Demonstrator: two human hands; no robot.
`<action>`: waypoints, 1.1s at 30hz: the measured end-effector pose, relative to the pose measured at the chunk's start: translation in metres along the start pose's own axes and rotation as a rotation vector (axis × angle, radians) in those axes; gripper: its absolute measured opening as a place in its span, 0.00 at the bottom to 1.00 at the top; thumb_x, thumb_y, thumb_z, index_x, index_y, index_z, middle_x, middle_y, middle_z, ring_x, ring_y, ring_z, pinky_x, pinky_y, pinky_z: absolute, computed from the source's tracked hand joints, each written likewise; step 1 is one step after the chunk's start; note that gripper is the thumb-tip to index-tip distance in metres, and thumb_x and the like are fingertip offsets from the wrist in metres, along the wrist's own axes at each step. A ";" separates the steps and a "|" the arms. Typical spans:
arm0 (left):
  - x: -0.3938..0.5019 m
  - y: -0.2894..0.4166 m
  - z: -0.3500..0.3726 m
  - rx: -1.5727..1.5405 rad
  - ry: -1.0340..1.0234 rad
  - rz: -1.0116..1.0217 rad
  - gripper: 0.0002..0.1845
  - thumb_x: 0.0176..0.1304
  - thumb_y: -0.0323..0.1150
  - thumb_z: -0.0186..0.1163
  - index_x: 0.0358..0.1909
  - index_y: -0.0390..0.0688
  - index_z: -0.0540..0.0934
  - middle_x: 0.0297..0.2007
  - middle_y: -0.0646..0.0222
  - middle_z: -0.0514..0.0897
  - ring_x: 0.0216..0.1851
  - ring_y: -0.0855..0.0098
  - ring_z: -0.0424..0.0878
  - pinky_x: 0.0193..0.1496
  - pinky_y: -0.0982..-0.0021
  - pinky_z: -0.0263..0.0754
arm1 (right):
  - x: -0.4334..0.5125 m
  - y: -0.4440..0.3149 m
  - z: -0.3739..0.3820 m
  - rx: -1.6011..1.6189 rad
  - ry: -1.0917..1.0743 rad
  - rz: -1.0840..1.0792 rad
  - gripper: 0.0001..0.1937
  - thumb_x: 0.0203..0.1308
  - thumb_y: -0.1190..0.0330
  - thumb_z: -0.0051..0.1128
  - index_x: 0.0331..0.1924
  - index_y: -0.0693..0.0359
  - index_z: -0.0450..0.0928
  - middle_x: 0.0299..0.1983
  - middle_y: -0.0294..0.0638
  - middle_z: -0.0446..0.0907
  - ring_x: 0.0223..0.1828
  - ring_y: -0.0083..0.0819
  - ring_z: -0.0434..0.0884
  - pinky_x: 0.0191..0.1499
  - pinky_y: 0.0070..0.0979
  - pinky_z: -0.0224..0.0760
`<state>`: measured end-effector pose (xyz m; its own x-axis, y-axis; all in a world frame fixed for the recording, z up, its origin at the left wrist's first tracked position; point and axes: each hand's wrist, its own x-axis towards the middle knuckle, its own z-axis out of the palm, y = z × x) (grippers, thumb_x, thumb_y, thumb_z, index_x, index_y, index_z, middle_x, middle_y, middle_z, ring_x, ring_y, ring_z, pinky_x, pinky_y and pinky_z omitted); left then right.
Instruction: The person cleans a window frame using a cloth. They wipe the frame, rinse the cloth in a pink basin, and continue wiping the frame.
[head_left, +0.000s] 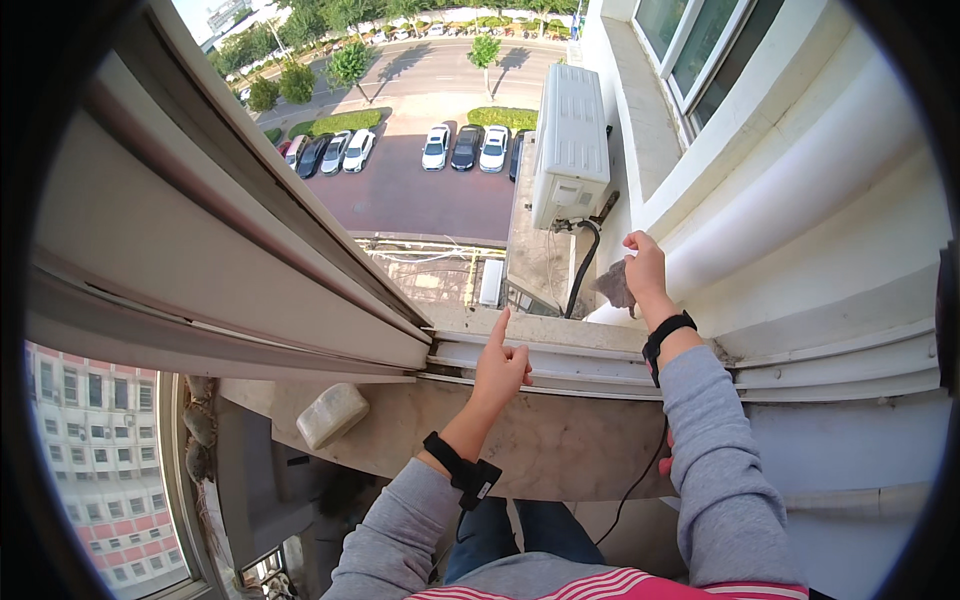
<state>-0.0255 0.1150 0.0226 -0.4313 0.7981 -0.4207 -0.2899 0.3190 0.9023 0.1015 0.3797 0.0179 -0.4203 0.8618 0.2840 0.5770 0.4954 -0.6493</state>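
Observation:
My right hand (645, 268) reaches out past the open window and grips a grey-brown rag (616, 285) that hangs below the fingers, close to a white pipe (787, 195) on the outer wall. Over the window's sliding track (577, 365) is my left hand (500, 367), with the index finger stretched forward and the other fingers curled; I see nothing in it. Under both forearms runs a stone windowsill (570, 442). A pale rounded block (332, 416) lies on the sill to the left.
Sliding window frames (300, 247) stand at left. Outside, an air-conditioner unit (571, 142) with a black hose (585, 262) sits on a ledge (529, 247), high above parked cars (465, 146). A dark cable (637, 480) drops over the sill's inner edge.

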 end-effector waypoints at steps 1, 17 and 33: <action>0.001 0.000 -0.001 -0.013 -0.003 0.044 0.37 0.62 0.25 0.49 0.73 0.49 0.48 0.18 0.68 0.76 0.17 0.79 0.72 0.20 0.74 0.70 | 0.008 0.001 -0.003 -0.007 -0.040 0.039 0.13 0.46 0.87 0.51 0.36 0.63 0.73 0.38 0.48 0.78 0.43 0.46 0.77 0.46 0.35 0.71; -0.019 0.007 -0.005 -0.036 0.035 0.081 0.35 0.64 0.24 0.50 0.72 0.46 0.51 0.20 0.69 0.75 0.17 0.79 0.72 0.24 0.75 0.72 | 0.052 -0.042 -0.015 0.036 0.187 -0.288 0.08 0.51 0.83 0.50 0.35 0.65 0.75 0.37 0.48 0.79 0.40 0.46 0.78 0.43 0.33 0.72; -0.027 0.005 0.010 0.458 0.281 0.544 0.34 0.51 0.28 0.65 0.63 0.40 0.67 0.50 0.53 0.71 0.48 0.61 0.76 0.50 0.65 0.73 | -0.034 -0.109 -0.043 0.587 -0.389 -0.060 0.22 0.48 0.84 0.57 0.50 0.61 0.73 0.48 0.35 0.75 0.51 0.25 0.73 0.46 0.22 0.73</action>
<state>-0.0070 0.1001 0.0396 -0.6308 0.7631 0.1410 0.3818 0.1470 0.9125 0.0829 0.3006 0.1094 -0.7225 0.6790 0.1301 0.1174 0.3060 -0.9448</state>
